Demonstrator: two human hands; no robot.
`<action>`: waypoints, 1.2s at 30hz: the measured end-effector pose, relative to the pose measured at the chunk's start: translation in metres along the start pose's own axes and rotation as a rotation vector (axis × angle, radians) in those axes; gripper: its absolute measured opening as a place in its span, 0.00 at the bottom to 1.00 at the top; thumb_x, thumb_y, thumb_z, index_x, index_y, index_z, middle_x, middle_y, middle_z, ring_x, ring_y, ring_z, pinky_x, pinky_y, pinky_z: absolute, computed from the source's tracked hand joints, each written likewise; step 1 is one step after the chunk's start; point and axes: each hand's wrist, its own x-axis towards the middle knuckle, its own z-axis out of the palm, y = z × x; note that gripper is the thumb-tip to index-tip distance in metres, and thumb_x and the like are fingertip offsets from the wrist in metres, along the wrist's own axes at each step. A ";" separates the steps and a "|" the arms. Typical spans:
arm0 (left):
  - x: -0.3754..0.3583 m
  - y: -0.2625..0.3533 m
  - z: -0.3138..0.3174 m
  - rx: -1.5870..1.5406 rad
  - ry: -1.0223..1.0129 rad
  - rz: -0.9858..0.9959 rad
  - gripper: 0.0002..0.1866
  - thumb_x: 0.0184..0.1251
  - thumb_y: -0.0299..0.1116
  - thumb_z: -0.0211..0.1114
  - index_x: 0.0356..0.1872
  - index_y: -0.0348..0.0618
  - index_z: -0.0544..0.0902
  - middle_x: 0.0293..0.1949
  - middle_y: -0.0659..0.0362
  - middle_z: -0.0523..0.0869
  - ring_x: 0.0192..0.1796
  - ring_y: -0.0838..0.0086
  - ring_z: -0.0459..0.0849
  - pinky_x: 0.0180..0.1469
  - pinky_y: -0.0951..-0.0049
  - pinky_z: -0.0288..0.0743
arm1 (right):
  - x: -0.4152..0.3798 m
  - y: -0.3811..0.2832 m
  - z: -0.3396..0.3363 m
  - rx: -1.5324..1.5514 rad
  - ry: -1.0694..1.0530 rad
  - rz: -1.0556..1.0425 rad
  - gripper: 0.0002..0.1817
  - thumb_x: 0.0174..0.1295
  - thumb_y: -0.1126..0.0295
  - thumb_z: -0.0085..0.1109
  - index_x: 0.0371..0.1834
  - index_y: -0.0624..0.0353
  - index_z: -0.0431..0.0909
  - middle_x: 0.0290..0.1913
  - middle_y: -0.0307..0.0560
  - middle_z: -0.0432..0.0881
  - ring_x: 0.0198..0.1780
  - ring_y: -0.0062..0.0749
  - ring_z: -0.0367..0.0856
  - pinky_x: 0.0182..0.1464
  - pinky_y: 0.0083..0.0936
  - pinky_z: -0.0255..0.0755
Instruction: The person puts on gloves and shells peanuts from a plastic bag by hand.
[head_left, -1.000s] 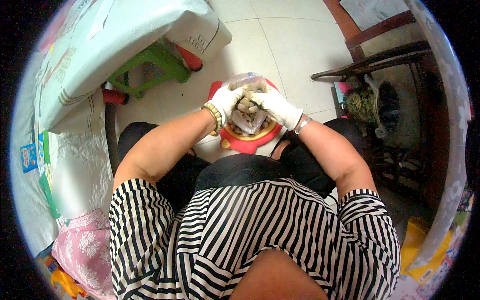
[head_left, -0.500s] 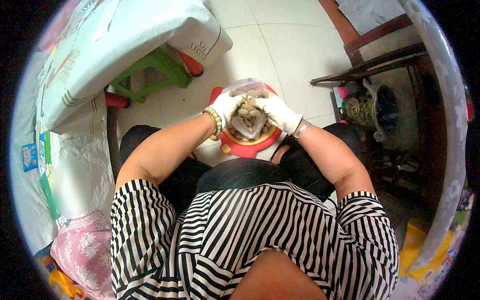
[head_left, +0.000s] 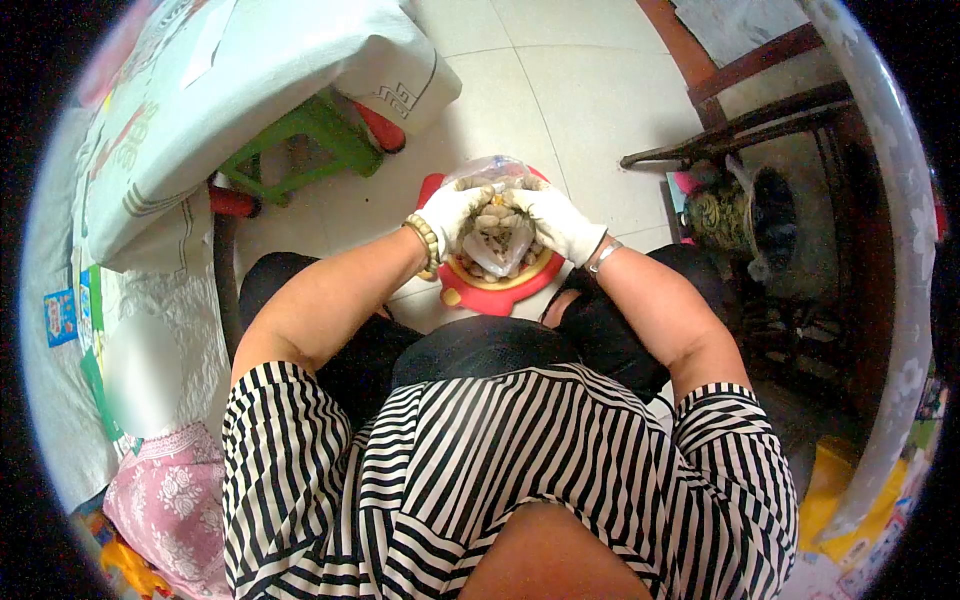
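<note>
A clear plastic bag (head_left: 500,258) with small brownish pieces in it lies between my hands, above a red and yellow round-topped stool or mat (head_left: 483,298). My left hand (head_left: 452,210), in a white glove with dirty fingertips, curls in from the left over the bag. From the right, my right hand (head_left: 556,222), gloved the same way, bends its fingers towards the left ones. Both sets of fingertips come together over the bag near a tiny orange spot (head_left: 498,200). I cannot tell what small thing they pinch.
A cloth-covered table (head_left: 270,90) stands at the upper left, with a green stool (head_left: 305,150) under its edge. Dark wooden furniture (head_left: 740,130) and a patterned bag (head_left: 722,212) are on the right. Pale floor tiles (head_left: 590,100) lie ahead.
The fingers of both hands have shifted slightly over the bag. Otherwise the hands and bag keep nearly the same place.
</note>
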 end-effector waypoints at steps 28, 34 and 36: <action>0.005 -0.003 -0.004 0.127 0.097 0.120 0.15 0.66 0.28 0.53 0.52 0.34 0.71 0.42 0.53 0.82 0.40 0.70 0.83 0.44 0.71 0.79 | 0.006 -0.006 0.002 0.197 -0.072 0.192 0.16 0.71 0.69 0.37 0.53 0.70 0.67 0.47 0.57 0.79 0.45 0.44 0.82 0.46 0.31 0.81; 0.013 -0.008 -0.010 0.241 0.151 0.157 0.15 0.65 0.29 0.56 0.51 0.34 0.72 0.42 0.54 0.82 0.40 0.71 0.82 0.45 0.73 0.78 | 0.005 -0.001 -0.003 0.057 -0.029 0.102 0.14 0.69 0.74 0.40 0.54 0.67 0.68 0.48 0.56 0.79 0.46 0.41 0.82 0.46 0.29 0.81; 0.017 -0.010 -0.014 0.312 0.170 0.209 0.16 0.64 0.29 0.59 0.51 0.34 0.73 0.42 0.55 0.82 0.41 0.72 0.82 0.45 0.73 0.78 | 0.002 -0.004 -0.001 0.006 0.026 0.077 0.15 0.69 0.74 0.42 0.56 0.67 0.66 0.50 0.56 0.77 0.47 0.41 0.81 0.47 0.31 0.81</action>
